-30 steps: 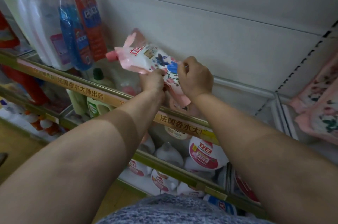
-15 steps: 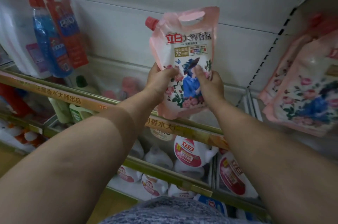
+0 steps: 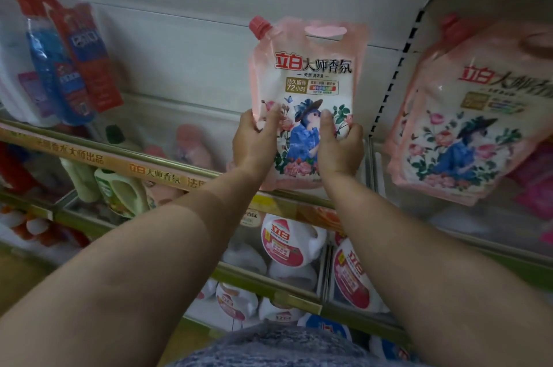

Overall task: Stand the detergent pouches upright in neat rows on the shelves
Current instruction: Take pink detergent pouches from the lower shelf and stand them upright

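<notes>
A: What do the hands have?
B: Both hold one pouch [image 3: 305, 91], upright, label facing out. The left hand [image 3: 254, 142] grips its lower left edge, thumb across the front; the right hand [image 3: 339, 148] grips the lower right, thumb also on the print.

A: So the grip is closed on it, both sides?
B: Yes, each grip wraps the pouch's bottom corners. The fingers behind it are hidden.

A: Where is the pouch relative to the grip?
B: It rises above both hands, red cap [image 3: 259, 26] at the upper left, handle cut-out at the top. Its base sits just below the hands, at the shelf [image 3: 167, 166] front rail; I cannot tell whether it rests on the shelf or hangs just over it.

A: What lies to the right of the grip?
B: More pouches [image 3: 466, 121] with the same print, leaning left, past a divider.

A: And left of it?
B: Well apart, spray bottles [image 3: 62, 61], red and blue, wrapped in clear film. Nearer, behind the rail, something pink lies flat, blurred, possibly another pouch.

A: Below the grip?
B: White jugs [image 3: 284, 242] with red labels on the lower shelf.
</notes>
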`<state>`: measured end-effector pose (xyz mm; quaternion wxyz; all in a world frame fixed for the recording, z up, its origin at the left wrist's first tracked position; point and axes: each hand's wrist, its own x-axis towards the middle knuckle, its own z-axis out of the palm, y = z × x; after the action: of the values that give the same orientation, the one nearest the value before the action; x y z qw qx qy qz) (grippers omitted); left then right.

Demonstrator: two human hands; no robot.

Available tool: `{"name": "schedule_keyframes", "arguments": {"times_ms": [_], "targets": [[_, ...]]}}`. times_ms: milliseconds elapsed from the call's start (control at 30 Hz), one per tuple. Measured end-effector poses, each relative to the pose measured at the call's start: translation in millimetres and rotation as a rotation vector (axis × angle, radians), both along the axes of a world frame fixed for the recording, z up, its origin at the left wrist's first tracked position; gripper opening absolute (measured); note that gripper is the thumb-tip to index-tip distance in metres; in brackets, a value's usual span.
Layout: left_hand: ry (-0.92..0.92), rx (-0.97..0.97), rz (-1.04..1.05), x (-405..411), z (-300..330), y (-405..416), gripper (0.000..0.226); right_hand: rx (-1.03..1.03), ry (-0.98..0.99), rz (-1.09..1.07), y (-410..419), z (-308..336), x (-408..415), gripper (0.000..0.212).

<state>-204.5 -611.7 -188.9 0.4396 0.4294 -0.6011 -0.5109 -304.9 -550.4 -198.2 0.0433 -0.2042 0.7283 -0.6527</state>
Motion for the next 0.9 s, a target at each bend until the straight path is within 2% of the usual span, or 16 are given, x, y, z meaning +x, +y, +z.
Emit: {"name": "schedule_keyframes", "arguments": {"times_ms": [67, 167, 300, 567, 733, 900], "targets": [[0.031, 0.072, 0.033, -4.2, 0.3, 8.7, 0.051, 0.007, -0.004, -0.007, 7.2, -0.4, -5.1, 0.041], [0.116, 0.081, 0.032, -10.9, 0.7, 16.1, 0.039, 0.003, 0.018, -0.008, 16.8, -2.2, -9.9, 0.038], [0.14, 0.024, 0.061, -14.9, -3.9, 24.8, 0.035, -0.011, 0.021, 0.026, 27.5, -5.1, -11.8, 0.032], [0.141, 0.02, 0.097, -16.0, 2.5, 32.0, 0.032, -0.102, -0.063, 0.111, 40.8, -0.8, -12.3, 0.034], [0.147, 0.07, 0.059, -12.2, 5.0, 33.1, 0.032, -0.135, -0.093, 0.16, 49.0, 4.2, -7.4, 0.019], [0.219, 0.065, -0.033, -7.4, 14.4, 42.7, 0.031, -0.136, -0.115, 0.089, 51.8, 10.1, 0.4, 0.03]]}}
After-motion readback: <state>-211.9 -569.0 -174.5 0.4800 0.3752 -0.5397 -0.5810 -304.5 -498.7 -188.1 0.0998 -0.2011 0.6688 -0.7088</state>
